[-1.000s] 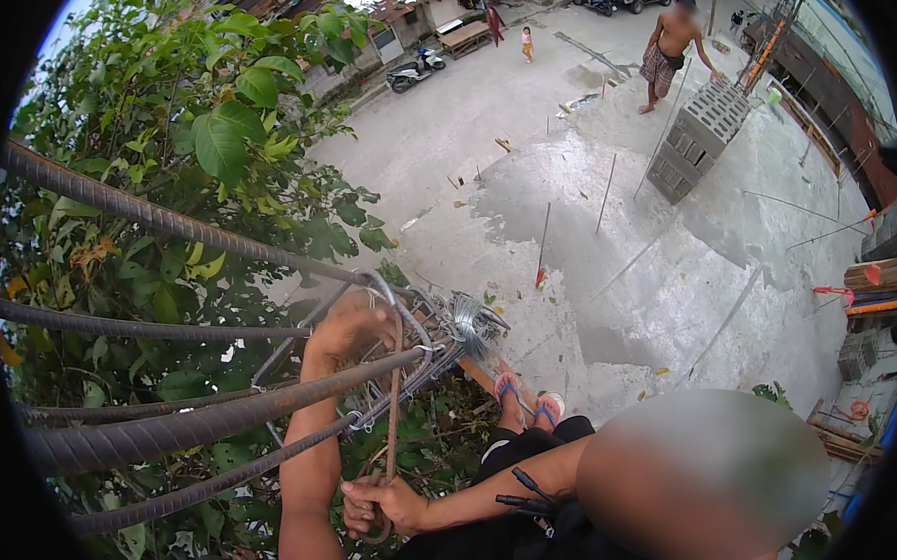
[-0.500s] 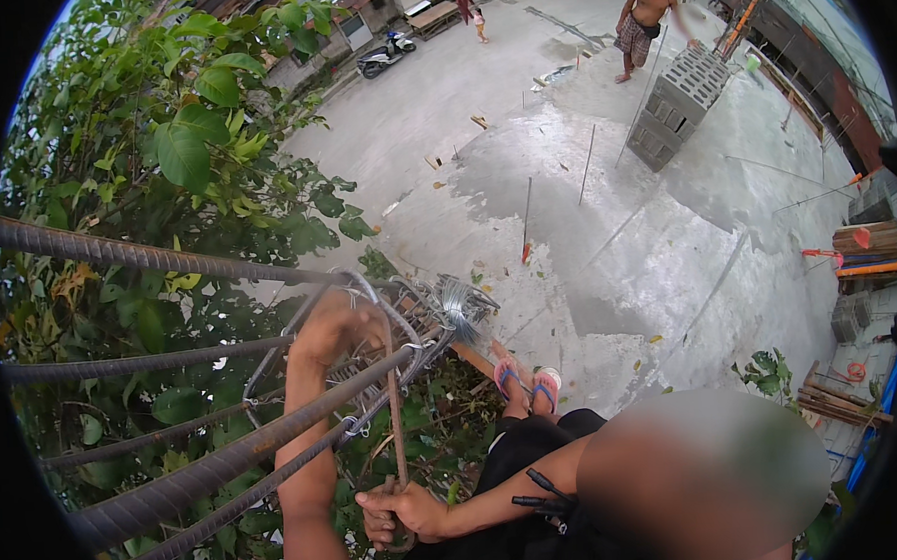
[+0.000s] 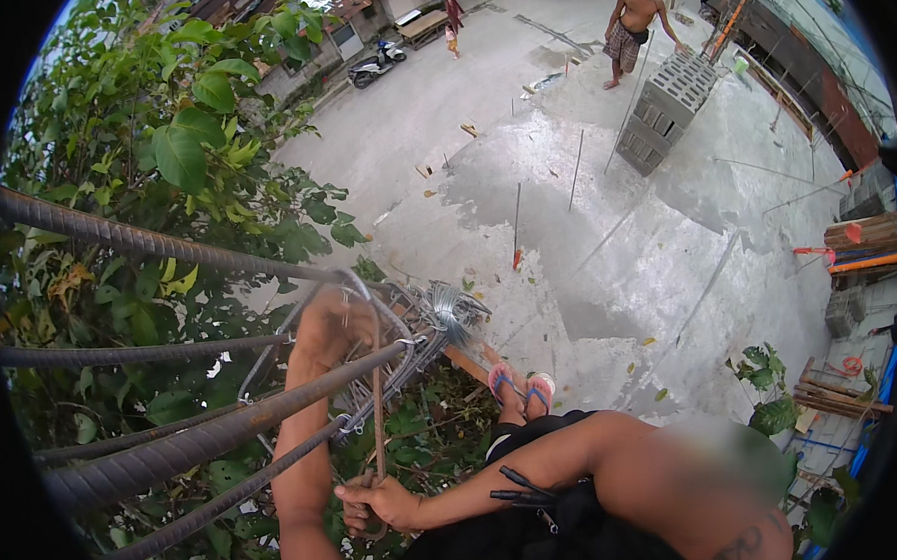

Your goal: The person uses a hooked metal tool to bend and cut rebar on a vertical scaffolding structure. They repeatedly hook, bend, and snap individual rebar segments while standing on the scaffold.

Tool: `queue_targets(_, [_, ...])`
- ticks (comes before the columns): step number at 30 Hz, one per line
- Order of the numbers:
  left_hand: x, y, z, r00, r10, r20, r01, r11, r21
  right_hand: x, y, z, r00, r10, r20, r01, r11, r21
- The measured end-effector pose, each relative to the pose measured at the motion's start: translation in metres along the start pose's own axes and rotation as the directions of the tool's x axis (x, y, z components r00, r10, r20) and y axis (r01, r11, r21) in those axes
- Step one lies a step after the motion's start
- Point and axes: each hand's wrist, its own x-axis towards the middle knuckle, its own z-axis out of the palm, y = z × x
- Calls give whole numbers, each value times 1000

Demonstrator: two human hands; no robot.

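Observation:
Several thick ribbed rebars (image 3: pixel 225 425) run in from the left, joined by bent metal stirrups (image 3: pixel 403 332) with thin wire ties. My left hand (image 3: pixel 335 320) reaches in between the bars beside the stirrups. Its fingers curl closed, but what they grip is hidden and partly blurred. Below it, my right hand (image 3: pixel 380 503) is closed around the lower end of a thin rusty metal rod (image 3: pixel 378 418). The rod stands nearly upright and its top meets the bars near the stirrups. A bundle of silvery tie wire (image 3: pixel 455 312) hangs at the cage's far end.
My feet in flip-flops (image 3: pixel 535 391) stand on a narrow wooden plank (image 3: pixel 469 364), high above a concrete slab (image 3: pixel 588 264). Upright thin rods (image 3: pixel 517 222) rise from it. A person (image 3: pixel 637 21) stands by stacked hollow blocks (image 3: pixel 657 121). Leafy branches (image 3: pixel 173 162) crowd the left.
My view has shifted slightly. My right hand, still on the rod, is a little lower and further left, and the rod is more upright. My left hand stays among the bars.

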Motion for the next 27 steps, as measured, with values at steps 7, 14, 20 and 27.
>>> queue_targets(7, [-10, 11, 8, 999, -19, -51, 35, 944, 328, 13, 15, -21, 994, -103, -46, 97, 987, -126])
queue_targets(14, [-9, -6, 2, 990, 130, 54, -137, 975, 173, 13, 12, 5, 978, 23, -205, -27, 999, -17])
queue_targets(20, [-7, -15, -2, 980, 194, 32, -195, 980, 44, 11, 22, 49, 994, 72, 84, -96, 937, 336])
queue_targets(27, [-4, -20, -3, 974, 227, 8, -227, 974, 2, 10, 25, -13, 988, -53, -144, 44, 997, -63])
